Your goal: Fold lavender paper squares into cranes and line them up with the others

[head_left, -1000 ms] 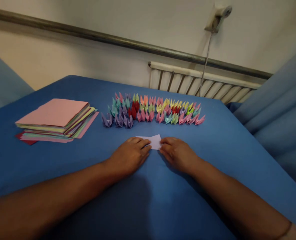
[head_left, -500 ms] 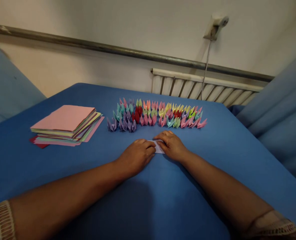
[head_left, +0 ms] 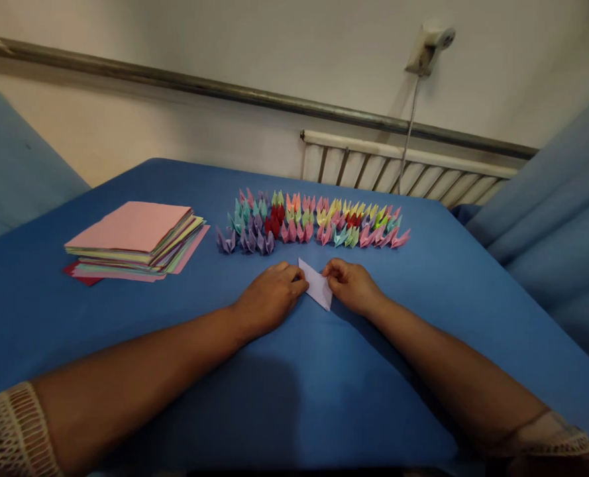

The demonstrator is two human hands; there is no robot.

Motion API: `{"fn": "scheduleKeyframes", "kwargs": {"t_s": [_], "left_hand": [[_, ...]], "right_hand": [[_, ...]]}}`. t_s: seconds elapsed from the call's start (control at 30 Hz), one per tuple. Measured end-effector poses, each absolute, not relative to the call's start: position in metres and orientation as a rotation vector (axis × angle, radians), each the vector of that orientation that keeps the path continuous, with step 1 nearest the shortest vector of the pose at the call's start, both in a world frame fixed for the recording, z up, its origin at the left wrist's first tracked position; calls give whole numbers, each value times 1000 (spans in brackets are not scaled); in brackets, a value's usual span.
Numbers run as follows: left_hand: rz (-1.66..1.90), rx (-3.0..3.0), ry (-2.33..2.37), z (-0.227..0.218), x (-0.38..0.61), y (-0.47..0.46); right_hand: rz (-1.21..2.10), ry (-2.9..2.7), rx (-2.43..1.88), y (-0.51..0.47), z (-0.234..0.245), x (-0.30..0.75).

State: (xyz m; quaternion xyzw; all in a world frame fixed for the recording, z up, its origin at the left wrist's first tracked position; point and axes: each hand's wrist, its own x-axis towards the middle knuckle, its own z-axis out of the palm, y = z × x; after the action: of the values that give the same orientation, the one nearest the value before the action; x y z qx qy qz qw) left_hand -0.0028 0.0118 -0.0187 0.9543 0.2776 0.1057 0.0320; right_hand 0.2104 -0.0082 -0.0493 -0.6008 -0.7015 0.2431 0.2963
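Between my hands is a small folded piece of pale lilac origami paper, slanted with one corner pointing up and left. My left hand pinches its left edge, fingers curled. On the other side, my right hand grips the right edge between thumb and fingers. Just beyond, folded paper cranes in purple, pink, red, teal, green and yellow stand in several rows.
A thick stack of coloured paper squares, pink on top, lies to the left on the blue-covered table. Behind the table are a radiator, a metal pipe and a wall socket. Blue curtains hang at both sides.
The lilac paper has turned and more of it shows, now as a slanted shape. My right hand has shifted slightly right, its fingers drawn into a pinch. The view has moved a little.
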Motion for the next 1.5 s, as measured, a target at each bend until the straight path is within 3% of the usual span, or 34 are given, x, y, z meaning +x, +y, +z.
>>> {"fn": "scheduleKeyframes", "kwargs": {"t_s": [0.23,0.43,0.5,0.67,0.77,1.5], "left_hand": [[367,2811,835,-12,0,1],[303,2766,808,-9,-1,-5],[282,2767,814,-11,-2,-4],[270,2783,787,-12,-2,-8],[291,2795,763,-11,-2,-10],[430,2603,860,-21,-6,-2]], "right_hand": [[1291,-1570,-1547,-36,-44,207],[1797,-1627,-1225,-30,-24,227],[1690,-1693,-1232,-26,-26,231],[958,-2073,-1272,-22,-33,231],[774,-2245,-1165,-23,-32,229],[683,-2132,-1368,-30,-40,214]]}}
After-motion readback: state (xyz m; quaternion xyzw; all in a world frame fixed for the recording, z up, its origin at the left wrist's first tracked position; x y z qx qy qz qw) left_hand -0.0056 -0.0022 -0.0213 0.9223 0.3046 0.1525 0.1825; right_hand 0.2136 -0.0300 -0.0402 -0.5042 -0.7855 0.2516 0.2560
